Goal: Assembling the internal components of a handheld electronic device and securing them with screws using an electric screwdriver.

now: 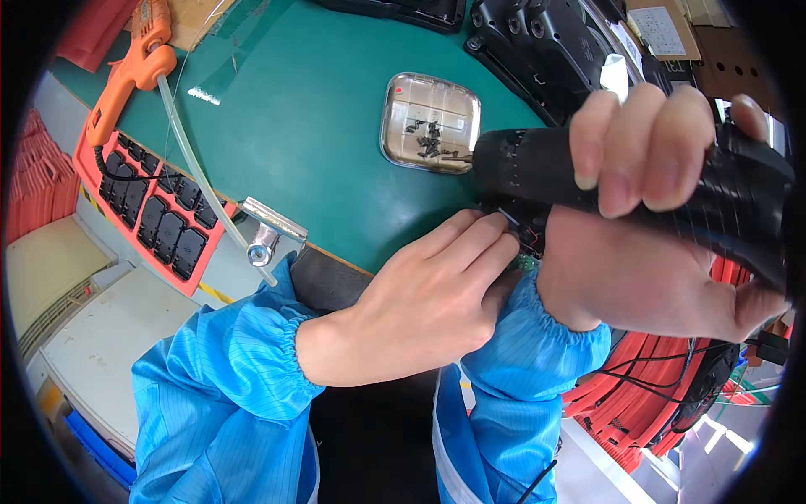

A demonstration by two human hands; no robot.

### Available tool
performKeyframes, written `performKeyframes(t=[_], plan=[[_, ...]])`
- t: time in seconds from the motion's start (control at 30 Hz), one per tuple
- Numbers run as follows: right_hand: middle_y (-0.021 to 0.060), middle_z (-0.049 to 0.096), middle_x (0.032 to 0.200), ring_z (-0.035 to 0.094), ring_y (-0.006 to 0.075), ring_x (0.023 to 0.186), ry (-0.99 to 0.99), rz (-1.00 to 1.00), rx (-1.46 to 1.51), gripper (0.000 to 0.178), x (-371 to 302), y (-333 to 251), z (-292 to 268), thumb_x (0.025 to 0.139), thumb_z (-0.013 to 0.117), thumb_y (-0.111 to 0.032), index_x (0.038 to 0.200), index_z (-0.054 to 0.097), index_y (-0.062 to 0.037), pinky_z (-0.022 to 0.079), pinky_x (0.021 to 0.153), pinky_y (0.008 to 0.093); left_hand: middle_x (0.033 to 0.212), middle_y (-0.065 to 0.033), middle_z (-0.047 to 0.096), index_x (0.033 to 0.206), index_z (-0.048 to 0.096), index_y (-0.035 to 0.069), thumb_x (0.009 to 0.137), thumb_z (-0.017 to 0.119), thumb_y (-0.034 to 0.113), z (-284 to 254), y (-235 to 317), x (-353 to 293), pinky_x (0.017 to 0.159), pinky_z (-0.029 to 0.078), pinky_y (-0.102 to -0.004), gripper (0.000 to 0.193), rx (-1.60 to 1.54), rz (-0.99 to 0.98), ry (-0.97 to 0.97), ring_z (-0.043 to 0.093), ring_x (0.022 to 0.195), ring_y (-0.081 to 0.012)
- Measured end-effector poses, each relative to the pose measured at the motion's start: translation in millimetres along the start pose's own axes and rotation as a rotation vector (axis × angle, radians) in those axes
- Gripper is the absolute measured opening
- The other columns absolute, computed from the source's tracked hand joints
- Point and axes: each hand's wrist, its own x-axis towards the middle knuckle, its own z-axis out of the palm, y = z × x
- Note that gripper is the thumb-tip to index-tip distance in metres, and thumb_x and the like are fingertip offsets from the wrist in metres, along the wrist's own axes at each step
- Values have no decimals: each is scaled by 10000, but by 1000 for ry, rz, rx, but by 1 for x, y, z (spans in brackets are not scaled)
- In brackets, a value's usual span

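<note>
My right hand is wrapped round a black electric screwdriver, held nearly level and pointing left. Its thin bit reaches over the rim of a shiny metal dish, among or just above small black screws lying in it. Below the screwdriver, my left hand has its fingers closed on a dark part with thin wires and a bit of green circuit board. My right wrist and left fingers hide most of that part. Both arms wear blue sleeves.
An orange glue gun hangs at the left, by a red tray of black parts. A metal clip grips the edge of the green mat. Black housings stand at the back right; red stacked material lies lower right.
</note>
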Motion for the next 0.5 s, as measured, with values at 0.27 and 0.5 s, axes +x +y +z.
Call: performKeyframes(t=[0.27,0.5], plan=[[19,517,764,475,112,596,-34,8,-29,626,4,-1,1,882,509,-665,1010,584,-57,401,576,271,1140,-209,608,811,728,-80,679,726,110,0,1,3,1016,494,-492,231,-3,11,-7,568,1147,-386],[16,520,762,479,108,594,-76,30,-4,604,4,7,5,884,517,-652,985,583,-61,405,575,264,1161,-222,608,840,728,-93,681,722,109,-4,-2,-2,1037,488,-499,257,17,-15,-24,569,1150,-394]])
